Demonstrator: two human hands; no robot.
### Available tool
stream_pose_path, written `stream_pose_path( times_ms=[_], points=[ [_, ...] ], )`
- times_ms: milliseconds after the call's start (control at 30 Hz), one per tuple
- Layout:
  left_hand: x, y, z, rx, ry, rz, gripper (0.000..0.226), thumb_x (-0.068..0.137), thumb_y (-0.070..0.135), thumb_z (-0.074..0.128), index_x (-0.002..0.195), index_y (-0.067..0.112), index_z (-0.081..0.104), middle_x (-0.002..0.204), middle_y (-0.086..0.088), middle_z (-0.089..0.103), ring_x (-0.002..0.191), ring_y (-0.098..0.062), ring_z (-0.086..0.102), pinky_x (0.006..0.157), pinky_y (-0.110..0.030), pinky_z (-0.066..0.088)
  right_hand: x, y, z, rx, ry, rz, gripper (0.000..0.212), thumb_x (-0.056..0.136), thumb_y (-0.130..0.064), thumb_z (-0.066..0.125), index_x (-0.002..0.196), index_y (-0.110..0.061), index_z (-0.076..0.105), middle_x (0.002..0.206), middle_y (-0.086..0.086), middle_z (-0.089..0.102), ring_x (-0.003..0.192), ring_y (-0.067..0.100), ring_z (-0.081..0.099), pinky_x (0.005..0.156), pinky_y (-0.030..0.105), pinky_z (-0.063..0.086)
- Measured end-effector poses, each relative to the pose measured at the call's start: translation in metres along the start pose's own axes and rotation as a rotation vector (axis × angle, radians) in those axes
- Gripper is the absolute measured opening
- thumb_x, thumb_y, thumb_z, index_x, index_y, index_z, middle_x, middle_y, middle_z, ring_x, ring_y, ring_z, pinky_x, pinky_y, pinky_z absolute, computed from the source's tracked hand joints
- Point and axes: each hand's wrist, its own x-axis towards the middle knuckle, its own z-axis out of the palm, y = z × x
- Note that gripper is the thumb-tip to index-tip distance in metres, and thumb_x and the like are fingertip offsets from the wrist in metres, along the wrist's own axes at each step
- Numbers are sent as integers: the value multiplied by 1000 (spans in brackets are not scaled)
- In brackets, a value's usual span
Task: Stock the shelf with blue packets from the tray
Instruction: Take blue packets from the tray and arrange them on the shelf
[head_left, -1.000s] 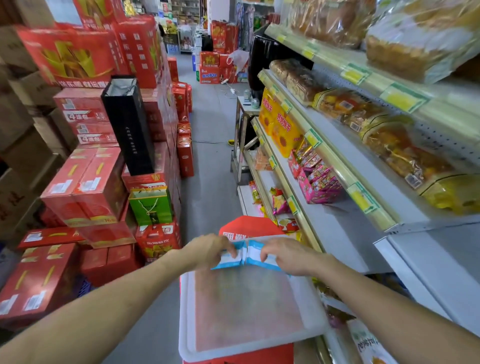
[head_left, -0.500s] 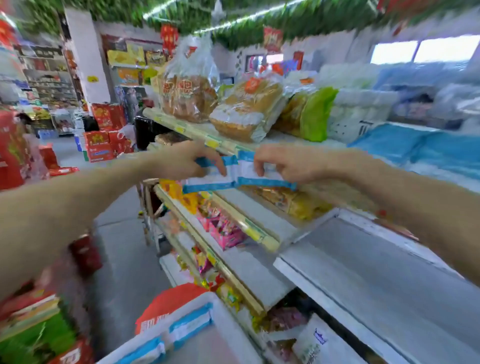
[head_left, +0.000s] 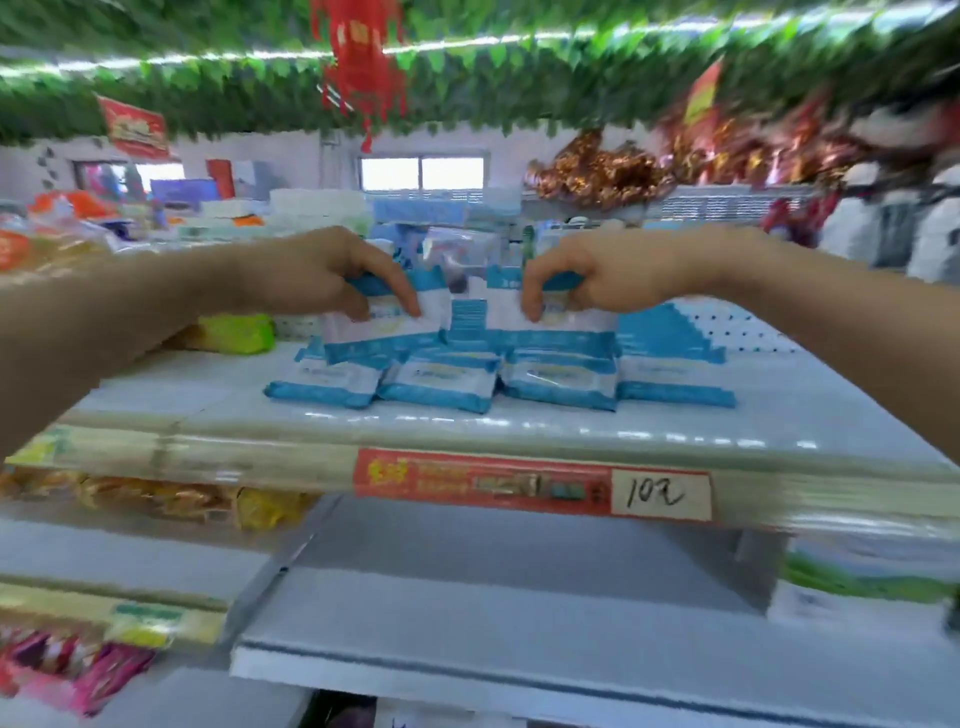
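We hold two soft, flat plastic packets, white with blue bands at top and bottom, glossy and blurred by motion. Our left hand (head_left: 332, 275) pinches the left packet (head_left: 387, 327) by its upper edge between thumb and curled fingers. Our right hand (head_left: 576, 280) pinches the right packet (head_left: 563, 325) the same way. Both packets stand upright with their faces toward us and their long axes running along the shelf's front edge. We cannot tell whether their lower edges touch the row beneath.

That row of packets (head_left: 441, 382) lies flat on the white metal shelf (head_left: 519, 423), near its middle and set back from the front edge, long sides parallel to it. Behind the row, against the perforated back panel (head_left: 737, 322), more blue packets (head_left: 662, 335) are stacked. A yellow-green pack (head_left: 236, 332) lies toward the shelf's left end. A red price strip (head_left: 483, 480) with a handwritten tag sits on the front edge.
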Motion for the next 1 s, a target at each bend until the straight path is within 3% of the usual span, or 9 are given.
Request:
stream_pose_path(
  times_ms=[167, 300, 367, 467, 567, 733, 833, 1000],
  points=[
    [57, 29, 28, -45, -143, 144, 54, 89, -9, 67, 100, 43, 80, 119, 20, 72, 106, -2, 67, 87, -19, 48, -57, 53, 0, 35, -70, 202, 50, 90, 5, 54, 101, -40, 71, 118, -24, 62, 109, 16, 61, 100, 50, 51],
    [79, 50, 45, -74, -207, 196, 49, 91, -6, 66, 105, 38, 80, 127, 19, 69, 112, 0, 64, 93, -18, 49, -85, 74, 9, 70, -137, 266, 43, 88, 1, 61, 100, -39, 73, 118, -19, 64, 107, 14, 60, 97, 47, 51],
    [87, 55, 53, -89, -249, 205, 49, 91, -7, 66, 106, 37, 80, 125, 20, 69, 115, -3, 64, 104, -29, 49, -88, 81, 18, 107, -155, 305, 44, 86, 2, 60, 97, -39, 73, 117, -20, 64, 107, 11, 59, 98, 44, 49],
    [96, 59, 63, -104, -310, 212, 49, 91, -8, 64, 108, 35, 80, 122, 20, 71, 117, -8, 65, 109, -46, 48, -84, 92, 33, 142, -142, 331, 48, 83, 7, 57, 93, -36, 73, 118, -17, 65, 113, 13, 58, 105, 46, 47],
    [102, 61, 70, -89, -338, 212, 47, 91, -6, 66, 110, 35, 80, 121, 22, 71, 116, -6, 65, 109, -44, 48, -80, 99, 40, 183, -118, 324, 47, 81, 9, 57, 91, -35, 73, 117, -13, 64, 112, 15, 58, 105, 47, 47],
    [109, 68, 81, -133, -410, 185, 45, 91, -7, 66, 115, 28, 79, 116, 28, 71, 109, 3, 65, 97, -24, 49, -81, 106, 48, 239, -118, 284, 41, 83, 5, 62, 96, -34, 70, 121, -8, 51, 114, 13, 53, 106, 41, 43],
    [117, 71, 89, -124, -425, 193, 46, 90, -8, 66, 114, 28, 80, 117, 24, 72, 110, -4, 66, 100, -30, 52, -85, 109, 49, 262, -103, 280, 39, 85, 1, 65, 97, -36, 70, 125, -8, 46, 116, 13, 51, 106, 37, 43],
    [130, 73, 107, -62, -435, 227, 50, 85, -5, 71, 110, 38, 80, 121, 25, 66, 120, -12, 57, 109, -44, 44, -94, 116, 49, 280, -6, 277, 29, 86, -7, 73, 94, -35, 71, 123, -7, 48, 114, 13, 52, 103, 34, 44]
  ],
)
